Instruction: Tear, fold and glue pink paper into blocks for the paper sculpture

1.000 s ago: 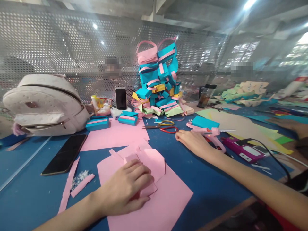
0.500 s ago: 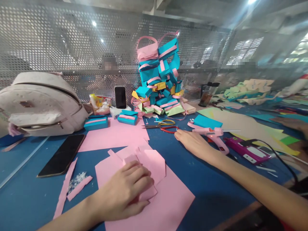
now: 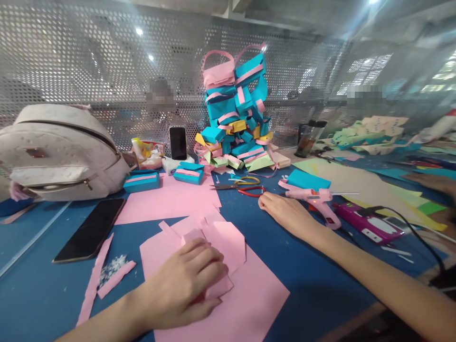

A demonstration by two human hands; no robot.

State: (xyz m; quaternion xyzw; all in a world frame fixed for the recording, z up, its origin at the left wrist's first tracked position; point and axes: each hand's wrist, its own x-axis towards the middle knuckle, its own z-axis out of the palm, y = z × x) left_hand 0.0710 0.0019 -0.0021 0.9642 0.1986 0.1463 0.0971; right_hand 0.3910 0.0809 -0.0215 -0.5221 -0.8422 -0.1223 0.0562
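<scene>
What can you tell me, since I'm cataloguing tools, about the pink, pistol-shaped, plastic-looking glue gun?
The pink, pistol-shaped, plastic-looking glue gun rests on the blue tabletop, its narrow front end pointing toward picture left, right by the person's right hand; whether they touch is unclear. A thin, pale rod sticks out of the rear. The handle slants down and rightward, bearing a dark, switch-like patch. A small orange glow shows on the body. Blue folded paper lies just beyond it.

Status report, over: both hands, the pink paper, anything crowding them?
Left hand on folded pink piece. Piece lying atop larger pink sheet. Right hand curled, grip unclear. Scissors and glue gun close by right hand.
</scene>
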